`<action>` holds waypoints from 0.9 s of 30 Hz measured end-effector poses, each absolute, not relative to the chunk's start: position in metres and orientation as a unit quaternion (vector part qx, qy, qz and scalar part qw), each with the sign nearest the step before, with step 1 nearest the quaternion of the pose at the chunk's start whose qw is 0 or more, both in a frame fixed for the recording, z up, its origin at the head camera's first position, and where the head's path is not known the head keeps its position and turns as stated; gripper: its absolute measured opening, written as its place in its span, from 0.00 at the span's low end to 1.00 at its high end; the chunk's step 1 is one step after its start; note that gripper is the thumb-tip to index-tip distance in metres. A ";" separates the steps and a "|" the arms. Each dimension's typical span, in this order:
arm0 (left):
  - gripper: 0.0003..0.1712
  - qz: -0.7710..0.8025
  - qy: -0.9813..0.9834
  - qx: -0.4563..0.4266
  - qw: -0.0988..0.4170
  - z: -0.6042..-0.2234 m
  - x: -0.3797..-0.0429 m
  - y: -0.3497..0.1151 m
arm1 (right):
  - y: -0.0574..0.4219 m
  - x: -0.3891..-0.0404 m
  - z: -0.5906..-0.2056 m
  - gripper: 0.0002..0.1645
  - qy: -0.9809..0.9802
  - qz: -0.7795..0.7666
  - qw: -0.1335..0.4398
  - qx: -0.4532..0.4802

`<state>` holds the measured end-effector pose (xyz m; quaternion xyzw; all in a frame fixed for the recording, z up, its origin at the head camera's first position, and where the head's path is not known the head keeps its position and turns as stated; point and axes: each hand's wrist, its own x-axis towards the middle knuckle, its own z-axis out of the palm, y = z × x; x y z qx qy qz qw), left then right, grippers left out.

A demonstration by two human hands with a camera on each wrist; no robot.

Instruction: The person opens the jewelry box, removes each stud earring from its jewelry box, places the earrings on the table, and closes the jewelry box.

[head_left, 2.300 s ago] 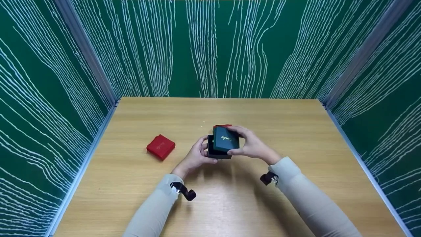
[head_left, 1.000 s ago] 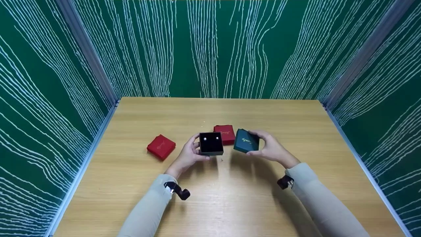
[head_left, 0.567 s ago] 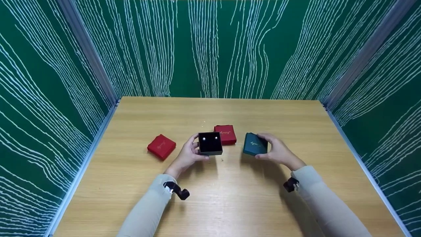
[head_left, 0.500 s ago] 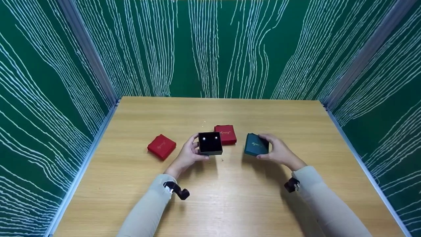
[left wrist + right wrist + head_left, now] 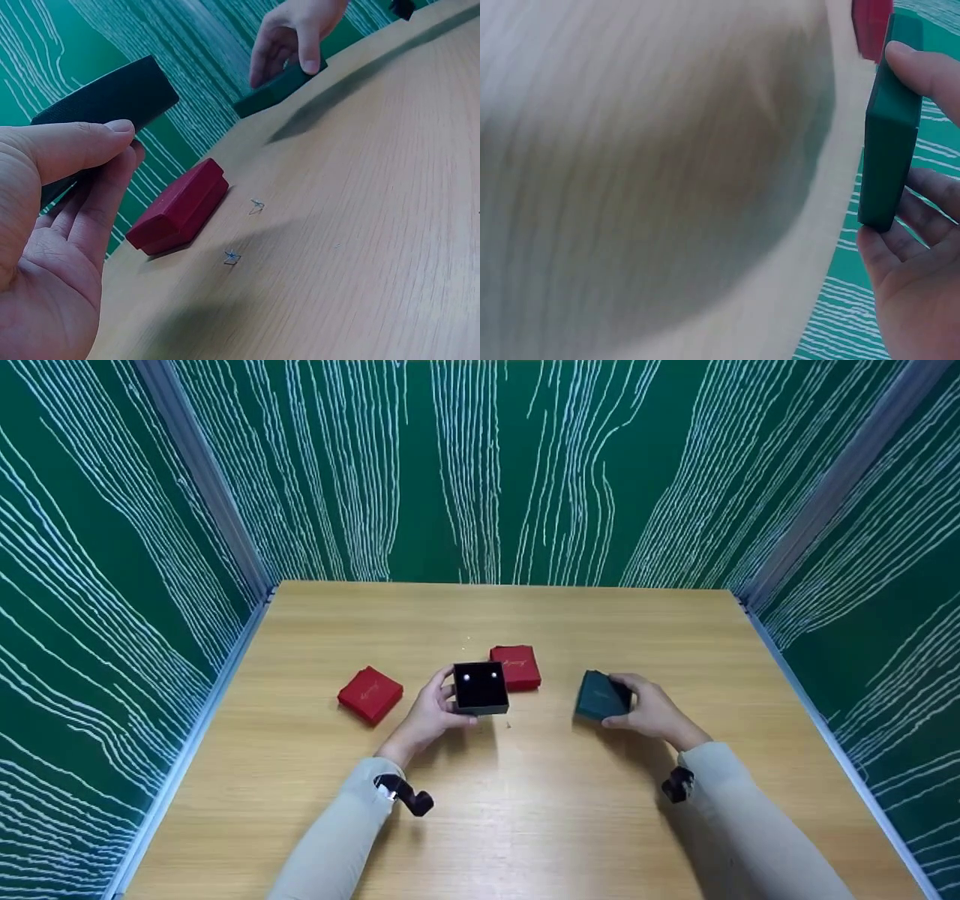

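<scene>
- Left hand (image 5: 437, 711): thumb and fingers grip the lidless box (image 5: 484, 710), which is raised above the table (image 5: 525, 817); two studs (image 5: 466, 678) sit inside.
- Right hand (image 5: 654, 712): moderately spread, pinches the lid (image 5: 600, 695) between thumb and fingers, well apart from the box, to its right.

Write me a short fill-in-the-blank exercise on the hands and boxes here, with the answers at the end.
1. The left hand holds an open box whose inside is ____.
2. The right hand holds a lid that is dark ____.
3. In the head view, exactly ____ small bright dots show inside the open box.
4. The pair of boxes lying on the table are ____ in colour.

Missing words: black; green; two; red.
</scene>
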<state>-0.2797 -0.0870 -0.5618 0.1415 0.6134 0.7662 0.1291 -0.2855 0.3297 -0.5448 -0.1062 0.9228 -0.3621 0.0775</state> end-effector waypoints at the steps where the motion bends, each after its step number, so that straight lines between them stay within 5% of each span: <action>1: 0.65 0.766 0.614 0.141 0.130 -0.562 -0.279 -0.087 | 0.331 -0.285 -0.546 0.56 0.923 -0.362 0.080 -0.104; 27: 0.66 0.764 0.618 0.128 0.134 -0.558 -0.278 -0.082 | 0.358 -0.286 -0.567 0.57 0.934 -0.332 0.110 -0.071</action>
